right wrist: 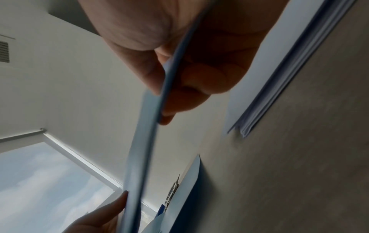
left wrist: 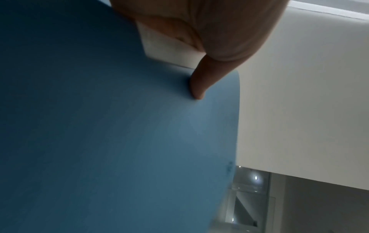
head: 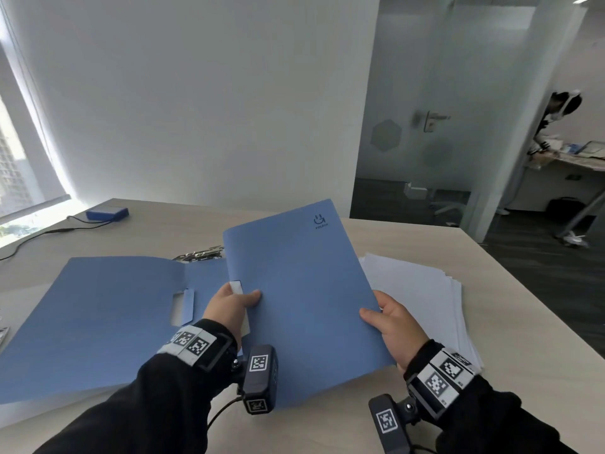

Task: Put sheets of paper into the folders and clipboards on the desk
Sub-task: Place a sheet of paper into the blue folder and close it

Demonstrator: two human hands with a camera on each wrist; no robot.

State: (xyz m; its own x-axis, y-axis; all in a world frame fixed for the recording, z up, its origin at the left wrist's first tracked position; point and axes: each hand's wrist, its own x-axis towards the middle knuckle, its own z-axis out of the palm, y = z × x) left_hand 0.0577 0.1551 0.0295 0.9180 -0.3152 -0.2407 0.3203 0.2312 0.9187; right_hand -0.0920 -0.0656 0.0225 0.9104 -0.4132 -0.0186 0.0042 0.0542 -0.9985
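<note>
Head view: I hold a closed blue card folder with a matt face and a small printed logo (head: pixel 294 290) raised off the pale wood-grain desk (head: pixel 491 306), tilted toward me. My left hand (head: pixel 229 309) pinches its left edge, thumb on the cover over a white spine label; my right hand (head: pixel 393 326) pinches its right edge, thumb on top, fingers beneath. I judge it light and thin, stiff enough to stay flat when held at both edges, yet bendable. An open blue folder with a cut-out pocket (head: pixel 98 316) lies flat toward the desk's left edge, a silver metal clip (head: pixel 199 252) just behind it. A loose stack of white paper sheets (head: pixel 422 296) lies toward the right edge; slippery, I expect, and best lifted by a corner.

Left wrist view: my thumb presses the smooth blue cover (left wrist: pixel 119 141), which bows slightly; the white label shows beside it.

Right wrist view: the folder shows edge-on as a thin blue line, clamped between thumb and fingers (right wrist: pixel 199 82). The sheets' fanned edges (right wrist: pixel 279 78) lie uneven on the desk.
</note>
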